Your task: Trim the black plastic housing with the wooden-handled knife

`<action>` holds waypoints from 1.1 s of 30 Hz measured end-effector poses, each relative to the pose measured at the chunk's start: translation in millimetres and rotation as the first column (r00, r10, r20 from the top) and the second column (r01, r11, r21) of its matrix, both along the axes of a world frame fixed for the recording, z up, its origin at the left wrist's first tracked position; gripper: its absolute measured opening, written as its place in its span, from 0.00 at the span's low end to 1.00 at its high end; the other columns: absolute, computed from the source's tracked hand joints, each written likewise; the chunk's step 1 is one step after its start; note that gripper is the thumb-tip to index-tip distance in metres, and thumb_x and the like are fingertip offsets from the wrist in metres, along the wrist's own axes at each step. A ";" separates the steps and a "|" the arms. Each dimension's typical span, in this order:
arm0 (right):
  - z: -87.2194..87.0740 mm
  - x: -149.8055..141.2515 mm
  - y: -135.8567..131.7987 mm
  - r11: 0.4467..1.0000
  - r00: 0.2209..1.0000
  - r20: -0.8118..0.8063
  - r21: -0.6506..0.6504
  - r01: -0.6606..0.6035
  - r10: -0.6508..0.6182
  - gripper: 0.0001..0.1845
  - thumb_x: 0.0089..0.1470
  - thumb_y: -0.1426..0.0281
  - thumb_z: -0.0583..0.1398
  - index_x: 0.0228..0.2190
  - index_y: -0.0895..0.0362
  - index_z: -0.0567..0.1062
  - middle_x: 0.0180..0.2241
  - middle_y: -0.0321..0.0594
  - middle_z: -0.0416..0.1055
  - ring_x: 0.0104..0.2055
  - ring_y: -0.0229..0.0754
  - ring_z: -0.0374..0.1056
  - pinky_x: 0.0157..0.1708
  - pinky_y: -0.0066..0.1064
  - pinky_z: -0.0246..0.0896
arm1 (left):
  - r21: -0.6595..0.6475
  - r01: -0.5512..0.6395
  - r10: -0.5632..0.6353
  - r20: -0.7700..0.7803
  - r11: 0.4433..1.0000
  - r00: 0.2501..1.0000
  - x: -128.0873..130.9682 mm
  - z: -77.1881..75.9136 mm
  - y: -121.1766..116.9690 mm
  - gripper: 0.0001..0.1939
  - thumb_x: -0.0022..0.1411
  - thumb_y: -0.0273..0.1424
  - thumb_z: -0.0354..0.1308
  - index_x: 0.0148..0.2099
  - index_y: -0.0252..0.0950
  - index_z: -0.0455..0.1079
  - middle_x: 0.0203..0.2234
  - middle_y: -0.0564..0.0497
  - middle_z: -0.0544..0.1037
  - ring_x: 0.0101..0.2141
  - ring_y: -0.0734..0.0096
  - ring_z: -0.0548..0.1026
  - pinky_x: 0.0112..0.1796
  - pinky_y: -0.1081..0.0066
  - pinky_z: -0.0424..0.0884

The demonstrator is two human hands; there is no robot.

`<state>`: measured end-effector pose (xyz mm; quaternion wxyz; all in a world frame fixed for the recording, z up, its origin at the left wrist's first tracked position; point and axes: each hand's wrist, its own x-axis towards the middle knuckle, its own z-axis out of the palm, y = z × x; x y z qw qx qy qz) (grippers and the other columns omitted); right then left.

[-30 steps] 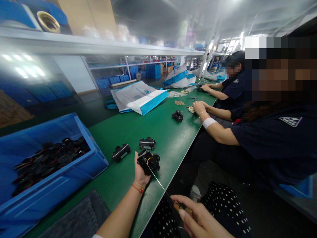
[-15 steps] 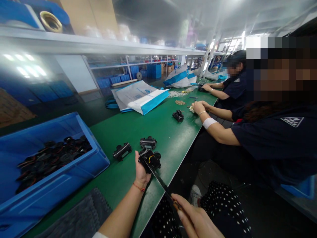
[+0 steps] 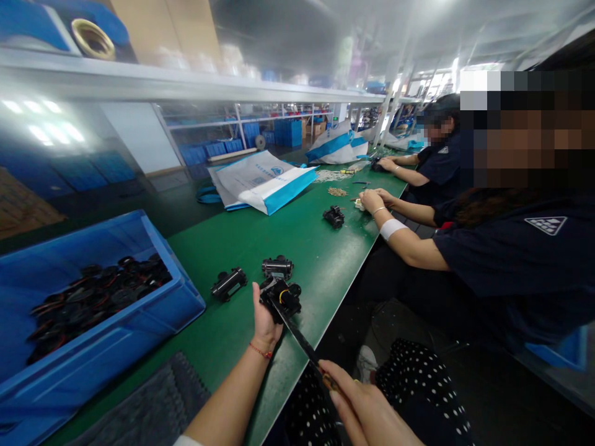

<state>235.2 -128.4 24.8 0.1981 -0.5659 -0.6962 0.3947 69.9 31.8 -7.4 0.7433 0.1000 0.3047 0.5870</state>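
**Two hands working one black part at the surface edge**

Two bare hands are sharing the work here. The left hand (image 3: pixel 263 316) is gripping a black part (image 3: pixel 283 297), fingers closed around its near side, and holding it up just above the edge of the green surface (image 3: pixel 260 235). The right hand (image 3: pixel 367 409) is wrapping shut around the handle of a thin long tool (image 3: pixel 297 334), whose shaft is running toward 11 o'clock and whose tip is meeting the black part.

Beyond the held part, toward 12 o'clock, a second black part (image 3: pixel 277 267) is lying on the surface, and a third (image 3: pixel 228 284) is lying at about 10 o'clock from the left hand, both apart from it. A blue bin (image 3: pixel 153 316) with many dark parts inside is sitting farther out at 9 o'clock. A white and blue bag (image 3: pixel 263 179) is lying far up the surface at 12 o'clock.

At 2 o'clock, a co-worker in a dark shirt is resting both hands (image 3: pixel 374 199) on the surface, with another black part (image 3: pixel 333 217) near them. A further person is sitting behind.
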 end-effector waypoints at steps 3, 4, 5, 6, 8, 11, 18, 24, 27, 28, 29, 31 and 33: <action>13.6 4.8 0.3 0.997 0.998 -0.045 -0.069 0.033 -0.036 0.25 0.61 0.61 0.47 0.56 0.55 0.65 0.45 0.48 0.73 0.44 0.46 0.70 0.48 0.36 0.64 | -0.014 0.004 -0.004 0.006 1.000 1.000 -2.0 -0.2 -0.5 0.26 0.59 0.51 0.49 0.33 0.33 0.74 0.24 0.47 0.79 0.29 0.63 0.78 0.34 0.64 0.74; 15.8 6.7 0.5 0.994 0.996 -0.076 -0.100 0.049 -0.056 0.26 0.61 0.58 0.47 0.56 0.55 0.65 0.41 0.46 0.73 0.39 0.44 0.71 0.43 0.35 0.67 | -0.015 0.007 -0.007 0.007 1.000 1.000 -2.6 -0.2 -0.6 0.26 0.59 0.51 0.49 0.32 0.33 0.74 0.24 0.47 0.79 0.28 0.63 0.78 0.33 0.64 0.74; 16.4 8.6 1.1 0.988 0.990 -0.123 -0.147 0.056 -0.075 0.27 0.61 0.55 0.47 0.56 0.55 0.65 0.35 0.44 0.73 0.31 0.41 0.70 0.35 0.32 0.68 | -0.014 0.011 -0.011 0.008 1.000 1.000 -3.1 -0.1 -0.6 0.26 0.58 0.51 0.50 0.32 0.33 0.74 0.24 0.47 0.78 0.27 0.64 0.77 0.33 0.64 0.74; 15.7 10.2 1.8 0.976 0.978 -0.184 -0.208 0.059 -0.099 0.30 0.60 0.52 0.46 0.56 0.56 0.65 0.29 0.40 0.71 0.24 0.37 0.66 0.27 0.29 0.67 | -0.013 0.015 -0.015 0.008 1.000 1.000 -3.5 0.1 -0.5 0.26 0.58 0.51 0.50 0.32 0.33 0.74 0.24 0.47 0.78 0.27 0.64 0.77 0.33 0.64 0.74; 12.0 12.4 3.8 0.935 0.931 -0.326 -0.351 0.044 -0.166 0.36 0.57 0.46 0.46 0.57 0.57 0.62 0.20 0.31 0.62 0.14 0.31 0.53 0.14 0.23 0.54 | -0.014 0.019 -0.018 0.014 1.000 1.000 -3.7 0.6 0.0 0.25 0.58 0.51 0.50 0.31 0.33 0.73 0.23 0.47 0.78 0.26 0.64 0.77 0.33 0.64 0.74; 9.2 13.5 5.3 0.891 0.889 -0.395 -0.452 0.032 -0.232 0.41 0.53 0.42 0.47 0.57 0.58 0.60 0.19 0.27 0.57 0.13 0.29 0.49 0.13 0.21 0.49 | -0.017 0.014 -0.013 0.038 1.000 0.999 -3.0 1.3 0.7 0.25 0.58 0.51 0.51 0.31 0.33 0.73 0.23 0.47 0.78 0.28 0.63 0.77 0.33 0.63 0.74; 18.0 14.9 -6.1 0.991 1.000 -0.008 -0.132 -0.006 0.005 0.28 0.60 0.62 0.46 0.58 0.59 0.62 0.52 0.51 0.68 0.51 0.49 0.67 0.54 0.41 0.59 | 0.021 -0.026 0.027 -0.034 0.999 0.999 -1.0 -0.4 0.6 0.27 0.62 0.49 0.44 0.32 0.32 0.74 0.24 0.46 0.78 0.28 0.64 0.78 0.33 0.65 0.75; 35.3 16.1 -3.7 0.992 0.998 0.050 -0.123 -0.037 0.044 0.25 0.60 0.66 0.47 0.56 0.57 0.65 0.45 0.49 0.74 0.43 0.50 0.72 0.45 0.40 0.67 | 0.002 0.000 0.000 0.034 1.000 0.999 -1.4 -5.3 0.1 0.25 0.59 0.50 0.50 0.31 0.33 0.74 0.23 0.48 0.78 0.28 0.64 0.78 0.34 0.64 0.75; 43.4 14.7 -0.1 0.990 0.995 0.069 -0.128 -0.055 0.064 0.24 0.60 0.67 0.47 0.55 0.57 0.66 0.45 0.49 0.74 0.42 0.52 0.73 0.44 0.43 0.67 | -0.004 -0.015 0.015 0.042 1.000 0.999 -1.4 -7.7 0.7 0.24 0.58 0.50 0.51 0.31 0.34 0.74 0.23 0.49 0.78 0.27 0.64 0.78 0.34 0.64 0.75; 43.3 14.0 0.5 0.990 0.994 0.079 -0.129 -0.064 0.075 0.24 0.60 0.67 0.47 0.56 0.57 0.65 0.46 0.49 0.73 0.43 0.52 0.72 0.45 0.43 0.67 | -0.004 -0.023 0.023 0.038 1.000 0.999 -1.4 -8.1 1.0 0.24 0.58 0.50 0.51 0.31 0.34 0.74 0.23 0.49 0.78 0.27 0.64 0.78 0.34 0.64 0.75; 41.9 13.2 0.8 0.989 0.992 0.089 -0.132 -0.073 0.085 0.24 0.60 0.67 0.46 0.57 0.57 0.64 0.48 0.49 0.72 0.43 0.52 0.72 0.46 0.44 0.66 | -0.002 -0.033 0.033 0.032 0.999 0.999 -1.4 -8.4 1.4 0.24 0.58 0.50 0.51 0.32 0.34 0.74 0.23 0.49 0.79 0.28 0.64 0.78 0.35 0.65 0.75; 36.8 11.6 0.8 0.987 0.990 0.103 -0.136 -0.086 0.100 0.25 0.61 0.67 0.45 0.58 0.57 0.62 0.51 0.49 0.70 0.45 0.52 0.71 0.47 0.44 0.66 | 0.004 -0.059 0.059 0.020 0.998 0.998 -1.1 -7.8 1.9 0.23 0.58 0.49 0.51 0.32 0.34 0.74 0.23 0.49 0.79 0.29 0.64 0.78 0.35 0.65 0.75; 31.9 10.2 0.2 0.986 0.989 0.103 -0.140 -0.089 0.104 0.26 0.61 0.68 0.45 0.59 0.56 0.60 0.52 0.49 0.68 0.45 0.52 0.70 0.49 0.45 0.65 | 0.007 -0.087 0.087 0.009 0.996 0.996 -0.4 -5.9 1.9 0.22 0.59 0.49 0.51 0.31 0.35 0.74 0.23 0.50 0.79 0.29 0.64 0.78 0.35 0.66 0.75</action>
